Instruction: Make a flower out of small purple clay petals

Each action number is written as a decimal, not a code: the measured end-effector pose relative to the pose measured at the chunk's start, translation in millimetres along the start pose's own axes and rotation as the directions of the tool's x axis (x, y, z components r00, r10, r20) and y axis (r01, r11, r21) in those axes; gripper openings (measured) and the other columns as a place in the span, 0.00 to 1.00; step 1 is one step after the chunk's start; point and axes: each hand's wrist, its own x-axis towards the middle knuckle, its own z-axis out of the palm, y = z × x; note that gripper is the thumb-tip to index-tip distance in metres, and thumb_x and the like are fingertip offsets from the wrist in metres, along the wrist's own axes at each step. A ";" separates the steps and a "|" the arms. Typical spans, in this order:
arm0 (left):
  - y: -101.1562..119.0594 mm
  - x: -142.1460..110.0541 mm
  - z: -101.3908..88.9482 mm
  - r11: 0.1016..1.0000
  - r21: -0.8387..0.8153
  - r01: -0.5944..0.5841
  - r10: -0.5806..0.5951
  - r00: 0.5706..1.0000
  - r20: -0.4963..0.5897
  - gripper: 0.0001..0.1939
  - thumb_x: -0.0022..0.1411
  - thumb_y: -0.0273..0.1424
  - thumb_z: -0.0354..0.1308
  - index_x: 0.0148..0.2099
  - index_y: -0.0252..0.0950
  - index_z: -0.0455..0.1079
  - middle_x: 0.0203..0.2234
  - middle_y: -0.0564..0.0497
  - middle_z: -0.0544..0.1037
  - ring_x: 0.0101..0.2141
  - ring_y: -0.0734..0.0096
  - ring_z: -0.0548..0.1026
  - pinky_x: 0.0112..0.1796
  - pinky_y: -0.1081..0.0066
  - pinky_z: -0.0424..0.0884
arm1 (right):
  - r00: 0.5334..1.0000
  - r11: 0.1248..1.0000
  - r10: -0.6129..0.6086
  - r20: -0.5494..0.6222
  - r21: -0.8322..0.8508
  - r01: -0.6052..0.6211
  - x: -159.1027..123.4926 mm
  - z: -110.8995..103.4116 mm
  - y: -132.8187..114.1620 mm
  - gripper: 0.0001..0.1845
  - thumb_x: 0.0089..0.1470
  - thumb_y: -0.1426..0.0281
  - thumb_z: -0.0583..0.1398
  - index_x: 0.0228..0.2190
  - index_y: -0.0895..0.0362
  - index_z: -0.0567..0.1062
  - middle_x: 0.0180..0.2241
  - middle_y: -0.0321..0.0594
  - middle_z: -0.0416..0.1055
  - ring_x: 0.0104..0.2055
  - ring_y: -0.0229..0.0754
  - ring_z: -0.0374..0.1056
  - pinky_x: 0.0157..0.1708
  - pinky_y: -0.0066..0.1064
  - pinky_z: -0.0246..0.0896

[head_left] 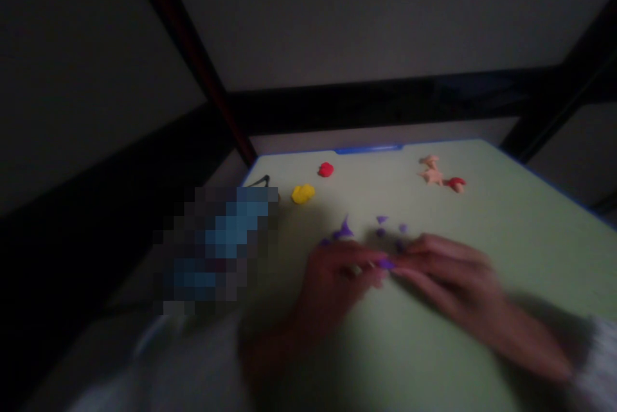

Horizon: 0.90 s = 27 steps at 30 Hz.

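Both my hands meet over a pale green board (482, 219). My left hand (332, 280) and my right hand (448, 270) pinch a small piece of purple clay (385, 263) between their fingertips. Just beyond the fingers lie several small purple clay bits (343, 230), some cone-shaped. The picture is dim and the hands are blurred.
On the far side of the board lie a yellow clay lump (303, 193), a red clay lump (326, 170) and a peach-coloured clay figure with a red part (441, 175). A pixelated blue patch (216, 245) sits at the board's left edge. Dark bed-frame bars stand behind.
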 end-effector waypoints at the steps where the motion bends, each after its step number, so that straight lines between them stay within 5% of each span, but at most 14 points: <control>1: -0.4 -0.2 -0.1 1.000 0.007 -0.002 0.002 1.000 -0.004 0.05 0.46 0.26 0.63 0.30 0.36 0.78 0.20 0.51 0.77 0.18 0.77 0.71 0.14 0.81 0.64 | 1.000 1.000 -0.004 0.006 -0.005 0.004 0.2 -0.2 -0.3 0.07 0.54 0.76 0.58 0.30 0.62 0.77 0.23 0.41 0.71 0.25 0.35 0.67 0.22 0.25 0.62; 14: -2.4 -1.8 -5.7 0.980 0.122 -0.157 0.157 0.988 0.006 0.04 0.48 0.25 0.63 0.29 0.38 0.77 0.22 0.52 0.77 0.20 0.77 0.73 0.18 0.81 0.67 | 0.996 0.993 0.090 0.024 0.071 -0.092 -1.3 3.3 3.2 0.05 0.51 0.76 0.61 0.32 0.61 0.77 0.27 0.41 0.72 0.27 0.35 0.67 0.24 0.25 0.63; 27: 2.0 -0.6 -6.2 0.928 0.214 -0.306 0.305 0.951 0.038 0.04 0.47 0.23 0.64 0.29 0.35 0.77 0.24 0.51 0.79 0.23 0.78 0.74 0.22 0.82 0.69 | 0.998 0.998 0.042 0.045 0.048 -0.045 -0.6 1.6 2.2 0.05 0.52 0.77 0.60 0.31 0.64 0.77 0.26 0.43 0.72 0.27 0.35 0.67 0.25 0.25 0.63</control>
